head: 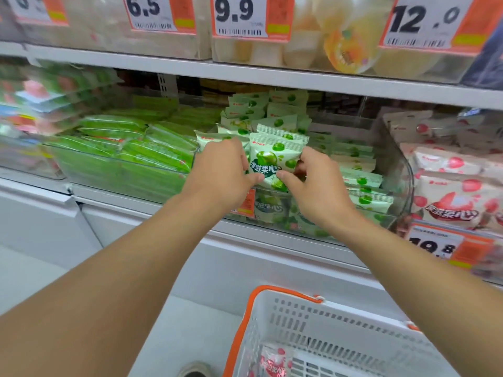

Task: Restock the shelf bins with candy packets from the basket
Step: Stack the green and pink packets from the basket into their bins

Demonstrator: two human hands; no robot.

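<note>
Both bare forearms reach forward and up from the near edge of the scene, converging over the front wall of the clear shelf bin [402, 170] in the middle of the shelf. The left hand [223, 172] is knuckles-up, its fingers curled over the left edge of a pale green candy packet [272, 161] and its thumb pressed to the packet's lower left corner. The right hand [318, 186] mirrors it, thumb on the lower front and fingers bent round the right edge, so the 2 hands pinch the packet between them. The packet stands upright at the front of the bin, above the rim, among more green packets stacked behind and to the right.

A bin of darker green packets [130, 148] sits just left, and pink strawberry packets [451, 197] fill the bin at right. Price tags reading 6.5 [152, 12], 9.9 [239, 14] and 12.0 [427, 23] hang from the upper shelf. Near and low, the white basket [340, 322] with orange trim holds 1 pink packet [275, 363].
</note>
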